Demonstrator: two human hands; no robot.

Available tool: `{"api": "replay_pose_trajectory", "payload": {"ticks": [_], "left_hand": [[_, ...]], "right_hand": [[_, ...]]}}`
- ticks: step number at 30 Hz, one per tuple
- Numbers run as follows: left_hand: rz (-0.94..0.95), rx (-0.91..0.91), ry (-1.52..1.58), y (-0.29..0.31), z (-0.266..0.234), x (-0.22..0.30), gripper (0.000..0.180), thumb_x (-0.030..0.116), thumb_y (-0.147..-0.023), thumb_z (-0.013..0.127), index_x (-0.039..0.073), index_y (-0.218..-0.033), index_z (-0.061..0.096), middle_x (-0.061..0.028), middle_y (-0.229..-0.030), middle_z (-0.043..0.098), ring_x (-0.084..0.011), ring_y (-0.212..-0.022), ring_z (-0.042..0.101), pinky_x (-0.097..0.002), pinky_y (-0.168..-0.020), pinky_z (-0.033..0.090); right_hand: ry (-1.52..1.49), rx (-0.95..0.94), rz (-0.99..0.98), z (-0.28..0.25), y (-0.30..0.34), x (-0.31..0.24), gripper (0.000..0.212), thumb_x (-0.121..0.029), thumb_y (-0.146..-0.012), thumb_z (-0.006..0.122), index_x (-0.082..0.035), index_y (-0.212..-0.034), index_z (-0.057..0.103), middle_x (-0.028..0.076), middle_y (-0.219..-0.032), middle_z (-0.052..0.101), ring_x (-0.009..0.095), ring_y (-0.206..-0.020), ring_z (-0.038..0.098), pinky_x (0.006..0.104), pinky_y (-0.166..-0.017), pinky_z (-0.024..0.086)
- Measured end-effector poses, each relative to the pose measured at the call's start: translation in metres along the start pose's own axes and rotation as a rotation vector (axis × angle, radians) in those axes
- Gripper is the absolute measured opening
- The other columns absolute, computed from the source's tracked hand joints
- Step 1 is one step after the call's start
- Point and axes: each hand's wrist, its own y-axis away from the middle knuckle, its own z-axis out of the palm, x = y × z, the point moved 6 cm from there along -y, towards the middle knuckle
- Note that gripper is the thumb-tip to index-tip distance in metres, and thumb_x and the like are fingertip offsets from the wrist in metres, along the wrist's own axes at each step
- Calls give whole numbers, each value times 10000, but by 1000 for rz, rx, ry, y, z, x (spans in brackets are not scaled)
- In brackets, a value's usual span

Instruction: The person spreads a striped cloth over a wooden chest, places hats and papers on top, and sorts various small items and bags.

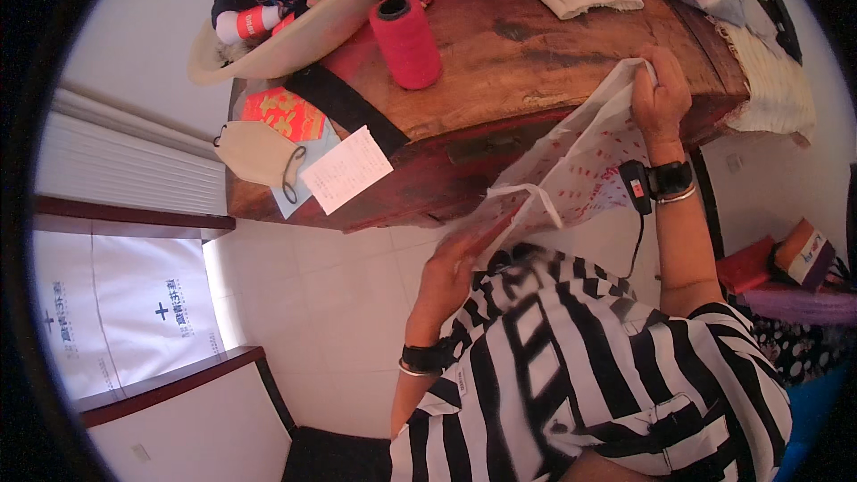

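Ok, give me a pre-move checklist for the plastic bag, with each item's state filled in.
1. Right hand holding the plastic bag: ok, fingers closed on its upper corner.
2. Left hand gripping firmly: cannot tell; it is at the bag's lower end, blurred.
3. Bag smooth: not ok, creased and slanting between the hands.
4. Bag empty: cannot tell.
5. Red thread cone standing on end on the wooden table: ok.
6. Paper slip fully supported: cannot tell.

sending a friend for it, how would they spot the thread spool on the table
On the wooden table, find the pale bowl at the left end. Just right of it is the thread spool: unlike the flat black strip nearby, it is a tall pinkish-red cylinder.
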Motion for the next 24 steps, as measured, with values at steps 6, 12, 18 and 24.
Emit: {"api": "replay_pose_trajectory", "payload": {"ticks": [6, 12, 18, 24], "left_hand": [[135, 203, -175, 2, -34, 39, 303, 9, -840, 600, 5, -1142, 618, -212, -1136, 627, -348, -1060, 603, -382, -886, 495], [310, 942, -372, 27, -120, 105, 241, -30, -814, 648, 2, -1052, 665, -161, -1093, 607, -248, -1003, 597, -346, -777, 528], [335, 925, -668, -2, -146, 109, 261, -62, -779, 650, -2, -1032, 674, -163, -1154, 574, -291, -1063, 564, -377, -875, 488], [459, 951, -714, 2, -154, 103, 215, -48, -801, 657, -1, -1009, 686, -126, -965, 651, -252, -873, 613, -335, -767, 502]], "right_hand": [[23, -7, 32, -1, 3, 7, 206, -85, -800, 561, -54, -985, 644, 136, -981, 652, 330, -922, 625, 369, -818, 497], [-7, 13, 30, -3, 2, 1, 213, -67, -801, 545, -38, -993, 636, 137, -978, 647, 326, -919, 626, 363, -826, 497], [-14, -31, 38, 0, 1, 1, 206, -42, -797, 539, -36, -984, 626, 138, -979, 639, 326, -915, 623, 357, -821, 496], [-17, -13, 12, -1, -1, -6, 204, -37, -800, 534, -48, -979, 630, 125, -968, 643, 318, -897, 622, 357, -799, 495]]}}
